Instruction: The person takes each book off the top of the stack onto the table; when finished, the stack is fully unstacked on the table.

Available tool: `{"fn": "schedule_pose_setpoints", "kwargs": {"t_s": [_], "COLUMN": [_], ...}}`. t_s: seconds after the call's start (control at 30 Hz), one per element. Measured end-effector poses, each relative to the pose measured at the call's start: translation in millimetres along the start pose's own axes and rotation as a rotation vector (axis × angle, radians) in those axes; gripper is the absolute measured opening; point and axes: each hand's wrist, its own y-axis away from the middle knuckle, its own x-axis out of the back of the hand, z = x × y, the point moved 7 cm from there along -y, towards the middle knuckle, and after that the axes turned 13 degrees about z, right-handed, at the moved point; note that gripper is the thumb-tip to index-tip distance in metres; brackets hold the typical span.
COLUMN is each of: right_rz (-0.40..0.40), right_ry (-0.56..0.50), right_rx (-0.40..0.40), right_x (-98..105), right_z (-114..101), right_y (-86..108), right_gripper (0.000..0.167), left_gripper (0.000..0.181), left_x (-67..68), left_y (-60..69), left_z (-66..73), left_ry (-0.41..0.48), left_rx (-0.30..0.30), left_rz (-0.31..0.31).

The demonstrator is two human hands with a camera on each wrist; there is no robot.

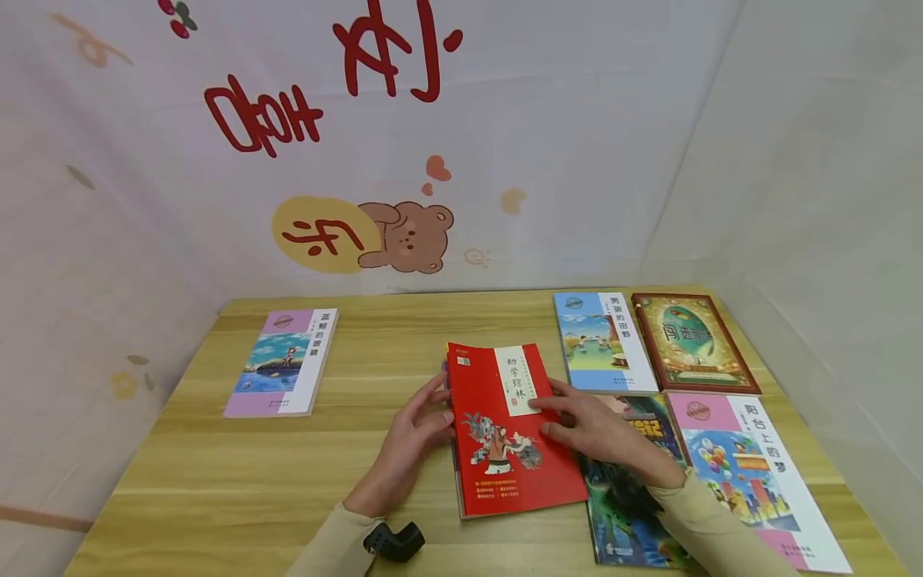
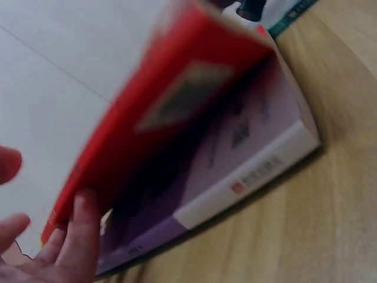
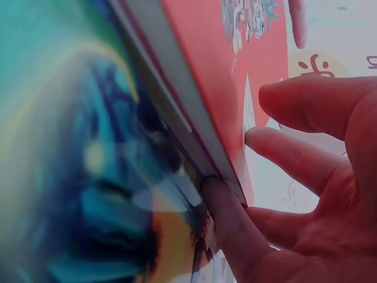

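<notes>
A red book (image 1: pixel 497 449) with a white title strip lies over a purple-and-white book (image 2: pixel 235 177), whose edge peeks out on the left. In the left wrist view the red book tilts up, leaving a gap between the two. My left hand (image 1: pixel 407 449) holds the red book's left edge, its fingers (image 2: pixel 85 218) at the gap. My right hand (image 1: pixel 602 429) rests at the right side, some fingers (image 3: pixel 288 156) touching the cover and one against the books' edge. Beneath that hand lies a dark green-blue book (image 1: pixel 620 513), partly hidden by the forearm.
On the wooden table (image 1: pixel 288 481), a pink-and-blue book (image 1: pixel 284 365) lies at the far left. A light-blue book (image 1: pixel 598 340), a brown-framed book (image 1: pixel 695 344) and a pink-edged book (image 1: pixel 757 481) lie to the right. A white printed curtain (image 1: pixel 577 160) hangs behind.
</notes>
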Motion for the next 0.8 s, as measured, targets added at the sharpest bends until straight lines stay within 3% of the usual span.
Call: {"fn": "schedule_pose_setpoints", "kwargs": {"t_s": [0.13,0.3,0.5,0.8], "right_rz": [-0.002,-0.009,-0.003,0.004], "right_ry": [-0.015,-0.029,-0.024,-0.044], "right_rx": [-0.007,-0.02,-0.016,0.036], "right_x": [1.3,2.1,2.1,2.1], "right_z": [1.4,2.3,3.7,4.2], "right_y": [0.8,-0.2,-0.3,0.6], "right_gripper": [0.045,0.046,0.045,0.045], "left_gripper": [0.065,0.065,0.071,0.07], "left_x": [-11.4,-23.7,-26.2,-17.7], "left_y": [-2.3,-2.9,-2.3,-3.0], "left_z": [-7.7,-13.2,-14.1,-6.5], "left_ry": [0.039,-0.069,-0.226,-0.214], "left_rx": [0.033,0.023,-0.069,-0.119], "left_rz": [-0.091,-0.177,-0.155,-0.07]}}
